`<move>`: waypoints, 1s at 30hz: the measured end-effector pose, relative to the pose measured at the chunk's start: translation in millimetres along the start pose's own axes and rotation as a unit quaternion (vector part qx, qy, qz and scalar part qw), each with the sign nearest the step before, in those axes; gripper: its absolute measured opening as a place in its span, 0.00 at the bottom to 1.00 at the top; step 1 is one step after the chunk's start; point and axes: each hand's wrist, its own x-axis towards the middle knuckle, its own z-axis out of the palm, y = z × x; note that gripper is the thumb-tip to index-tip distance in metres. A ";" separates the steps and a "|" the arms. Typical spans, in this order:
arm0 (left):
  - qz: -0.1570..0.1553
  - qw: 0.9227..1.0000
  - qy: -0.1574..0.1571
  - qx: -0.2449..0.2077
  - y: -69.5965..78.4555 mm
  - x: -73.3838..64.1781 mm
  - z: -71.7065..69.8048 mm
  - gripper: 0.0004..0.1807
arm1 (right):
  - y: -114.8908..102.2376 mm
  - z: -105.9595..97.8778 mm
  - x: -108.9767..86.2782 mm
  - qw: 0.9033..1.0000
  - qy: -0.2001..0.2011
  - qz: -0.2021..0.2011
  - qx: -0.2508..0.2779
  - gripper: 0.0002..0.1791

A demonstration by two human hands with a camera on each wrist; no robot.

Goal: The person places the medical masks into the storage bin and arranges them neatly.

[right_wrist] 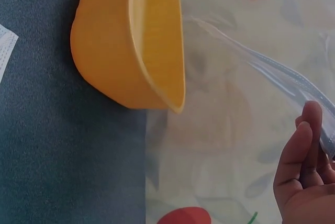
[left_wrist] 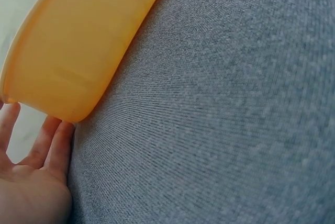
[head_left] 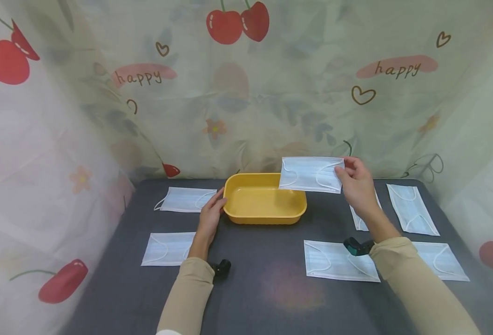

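My right hand (head_left: 359, 186) pinches a white face mask (head_left: 309, 174) by its right end, between thumb and fingers. The mask hangs flat over the right back part of a yellow plastic basin (head_left: 265, 218), its ear loops showing; in the right wrist view this mask (right_wrist: 293, 80) appears nearly edge-on, above the basin (right_wrist: 102, 51). At the basin's left end, my left hand (head_left: 210, 216) rests its fingers against the wall and rim. In the left wrist view those fingers (left_wrist: 60, 145) reach fairly straight to the basin's end.
Two masks lie left of the basin, a back one (head_left: 183, 199) and a front one (head_left: 166, 249) partly behind my left arm. Several more lie at the right, including a front one (head_left: 334, 260) and an upright one (head_left: 411, 209). A patterned curtain (head_left: 271, 116) surrounds the dark table (head_left: 254, 288).
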 end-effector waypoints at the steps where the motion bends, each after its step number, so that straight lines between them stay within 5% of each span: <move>1: 0.000 1.000 0.000 0.000 -0.2 0.1 0.3 0.24 | 0.0 1.8 1.1 1.000 -0.004 -0.004 0.002 0.27; 30: 0.011 1.000 0.016 -0.023 -3.3 3.4 2.8 0.25 | -8.2 64.6 23.1 0.992 -0.115 0.045 0.038 0.25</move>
